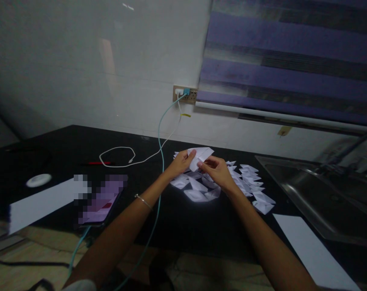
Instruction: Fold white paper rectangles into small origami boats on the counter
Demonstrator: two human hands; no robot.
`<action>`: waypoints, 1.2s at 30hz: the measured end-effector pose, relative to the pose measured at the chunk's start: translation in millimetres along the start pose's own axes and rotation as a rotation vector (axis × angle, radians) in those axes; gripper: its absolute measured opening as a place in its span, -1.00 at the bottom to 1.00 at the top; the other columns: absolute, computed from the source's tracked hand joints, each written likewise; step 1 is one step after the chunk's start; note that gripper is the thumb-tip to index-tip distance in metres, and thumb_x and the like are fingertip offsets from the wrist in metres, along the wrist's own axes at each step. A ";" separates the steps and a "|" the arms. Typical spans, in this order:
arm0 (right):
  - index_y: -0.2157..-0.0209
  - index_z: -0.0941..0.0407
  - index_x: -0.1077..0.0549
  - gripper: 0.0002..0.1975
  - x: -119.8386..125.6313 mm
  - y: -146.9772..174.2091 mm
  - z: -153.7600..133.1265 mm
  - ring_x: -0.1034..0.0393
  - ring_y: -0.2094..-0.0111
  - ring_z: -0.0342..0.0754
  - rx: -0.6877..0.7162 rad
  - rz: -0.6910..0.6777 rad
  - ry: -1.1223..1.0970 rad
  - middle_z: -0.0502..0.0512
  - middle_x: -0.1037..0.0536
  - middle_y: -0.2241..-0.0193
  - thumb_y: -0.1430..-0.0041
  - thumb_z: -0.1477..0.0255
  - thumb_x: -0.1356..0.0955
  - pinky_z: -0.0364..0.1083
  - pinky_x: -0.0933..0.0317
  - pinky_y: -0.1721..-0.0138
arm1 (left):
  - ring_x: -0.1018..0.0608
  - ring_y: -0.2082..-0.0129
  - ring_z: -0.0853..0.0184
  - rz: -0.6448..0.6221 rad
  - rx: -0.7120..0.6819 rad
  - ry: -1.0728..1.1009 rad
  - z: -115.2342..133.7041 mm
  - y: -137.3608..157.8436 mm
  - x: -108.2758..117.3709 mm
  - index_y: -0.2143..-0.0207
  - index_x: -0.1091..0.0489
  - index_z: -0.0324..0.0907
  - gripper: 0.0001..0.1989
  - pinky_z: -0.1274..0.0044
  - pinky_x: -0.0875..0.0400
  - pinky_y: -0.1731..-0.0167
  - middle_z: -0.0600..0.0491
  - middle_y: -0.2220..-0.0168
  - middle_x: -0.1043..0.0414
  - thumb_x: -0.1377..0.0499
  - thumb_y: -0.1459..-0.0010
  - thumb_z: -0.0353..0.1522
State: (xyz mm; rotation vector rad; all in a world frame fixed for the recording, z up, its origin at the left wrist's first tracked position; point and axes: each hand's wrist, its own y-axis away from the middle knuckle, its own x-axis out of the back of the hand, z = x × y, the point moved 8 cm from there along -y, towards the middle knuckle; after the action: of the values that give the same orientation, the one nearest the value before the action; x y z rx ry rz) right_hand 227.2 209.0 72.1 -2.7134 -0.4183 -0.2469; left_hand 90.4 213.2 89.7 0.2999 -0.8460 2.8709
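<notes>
A piece of white folded paper point(201, 157) is held up between my two hands above the dark counter. My left hand point(182, 162) pinches its left side, thumb on top. With thumb and bent fingers, my right hand point(215, 169) grips its lower right edge. Below the hands lies a loose group of folded paper pieces point(198, 195), partly hidden by them. To the right of my right hand, more folded pieces point(250, 178) stand nested in rows.
A phone point(103, 202) lies at the left beside a white paper strip point(44, 204). A teal cable point(163, 161) crosses the counter near my left arm. A white cable point(117, 148), a red pen point(99, 163), another paper sheet point(311, 246) and a metal sink point(317, 198) are also around.
</notes>
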 end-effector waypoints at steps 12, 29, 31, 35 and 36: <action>0.35 0.15 -0.58 -0.73 25.2 -1.3 -14.1 -0.48 0.35 -0.01 0.117 0.217 0.026 0.09 -0.61 0.39 -0.08 0.21 -0.43 -0.08 -0.34 0.31 | -0.31 0.59 0.50 -0.279 0.062 0.065 -2.7 8.6 -12.3 0.54 -0.37 -0.27 -0.62 0.60 -0.17 0.54 0.12 0.59 -0.30 -0.17 -0.16 -0.14; -0.02 0.15 -0.51 -0.68 5.9 16.6 -48.7 -0.49 0.03 0.07 0.535 0.237 0.675 0.23 -0.59 0.05 -0.27 0.47 -0.29 0.10 -0.36 -0.04 | -0.33 0.72 0.51 -0.330 0.131 -0.184 -19.4 10.8 -19.8 0.66 -0.39 -0.27 -0.47 0.62 -0.19 0.62 0.07 0.71 -0.36 -0.06 -0.27 -0.14; -0.06 0.21 -0.48 -0.66 2.7 19.0 -50.9 -0.46 -0.02 0.10 0.572 0.245 0.755 0.29 -0.56 0.01 -0.28 0.49 -0.28 0.11 -0.35 -0.07 | -0.33 0.73 0.51 -0.307 0.132 -0.196 -19.8 10.0 -21.6 0.68 -0.39 -0.27 -0.44 0.62 -0.18 0.63 0.07 0.72 -0.35 -0.03 -0.29 -0.13; -0.15 0.22 -0.39 -0.60 -2.1 20.0 -49.6 -0.40 -0.10 0.11 0.598 0.225 0.845 0.32 -0.49 -0.08 -0.30 0.50 -0.26 0.13 -0.34 -0.11 | -0.37 0.71 0.48 -0.279 0.123 -0.210 -18.8 8.6 -23.7 0.67 -0.41 -0.27 -0.40 0.62 -0.20 0.61 0.05 0.71 -0.37 0.01 -0.32 -0.11; -0.17 0.21 -0.37 -0.59 -2.9 19.6 -48.7 -0.38 -0.11 0.12 0.598 0.217 0.859 0.31 -0.48 -0.10 -0.31 0.50 -0.25 0.14 -0.33 -0.12 | -0.38 0.70 0.47 -0.273 0.117 -0.206 -18.1 8.1 -23.6 0.66 -0.42 -0.28 -0.40 0.61 -0.21 0.60 0.05 0.70 -0.38 0.01 -0.32 -0.11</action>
State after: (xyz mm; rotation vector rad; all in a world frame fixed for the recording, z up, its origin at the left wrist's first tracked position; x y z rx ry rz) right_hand 225.3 171.6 109.0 -1.8209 0.0601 -0.9845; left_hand 109.1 214.6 65.2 0.6785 -0.6117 2.6671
